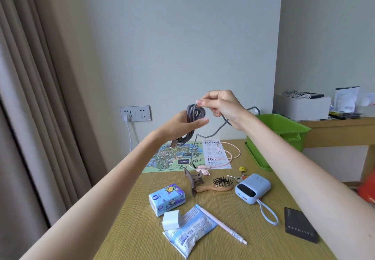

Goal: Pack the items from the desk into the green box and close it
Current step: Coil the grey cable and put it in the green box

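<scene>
Raised above the middle of the table (129,235), the left hand (180,126) grips a coiled grey cable (195,115), and the right hand (222,105) pinches its strand at the coil's top. The green box (288,125) stands open at the table's far right corner. Nearer the front edge lie a tissue pack (167,198), a hairbrush (220,185) and a blue power bank (252,188).

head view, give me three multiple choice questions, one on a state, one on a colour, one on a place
1. The green box is: A open, B shut under a lid, C upside down.
2. The cable held by the left hand and right hand is: A pink, B grey, C white.
3. The hairbrush lies: A in the green box, B beside the power bank, C in the left hand.

Answers: 1 A, its inside shows; 2 B, grey coils hang from the fingers; 3 B, its bristles sit next to the blue power bank.
</scene>
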`<action>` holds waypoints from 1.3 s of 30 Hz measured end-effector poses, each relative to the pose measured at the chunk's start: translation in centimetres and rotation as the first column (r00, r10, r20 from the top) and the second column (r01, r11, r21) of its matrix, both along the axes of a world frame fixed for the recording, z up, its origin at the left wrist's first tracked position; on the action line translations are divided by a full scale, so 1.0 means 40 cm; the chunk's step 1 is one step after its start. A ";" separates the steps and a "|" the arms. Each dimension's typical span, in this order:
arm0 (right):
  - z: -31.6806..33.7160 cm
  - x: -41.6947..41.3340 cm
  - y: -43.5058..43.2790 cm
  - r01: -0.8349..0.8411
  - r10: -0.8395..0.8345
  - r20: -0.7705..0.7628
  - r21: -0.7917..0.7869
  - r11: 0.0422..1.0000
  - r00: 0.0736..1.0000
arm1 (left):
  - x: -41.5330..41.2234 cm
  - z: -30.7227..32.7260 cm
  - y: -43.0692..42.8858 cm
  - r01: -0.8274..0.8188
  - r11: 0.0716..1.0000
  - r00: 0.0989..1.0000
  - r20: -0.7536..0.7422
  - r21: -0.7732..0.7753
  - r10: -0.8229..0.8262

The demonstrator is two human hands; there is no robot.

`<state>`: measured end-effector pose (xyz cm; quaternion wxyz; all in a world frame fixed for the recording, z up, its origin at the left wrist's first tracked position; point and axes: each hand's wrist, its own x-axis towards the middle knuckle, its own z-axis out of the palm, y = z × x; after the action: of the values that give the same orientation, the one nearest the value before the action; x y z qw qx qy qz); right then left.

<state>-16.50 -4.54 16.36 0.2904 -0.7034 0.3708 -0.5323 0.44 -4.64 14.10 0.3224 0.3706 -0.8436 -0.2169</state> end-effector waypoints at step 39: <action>0.210 -0.080 -0.360 0.233 -0.183 -0.435 0.064 0.970 0.881 | -0.126 0.339 -0.370 0.014 0.818 0.828 -0.466 0.574 0.313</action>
<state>-19.69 -18.94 24.75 0.1831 -0.7409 0.5285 -0.3718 -4.61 -19.43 27.65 0.4417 0.4390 -0.5844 -0.5203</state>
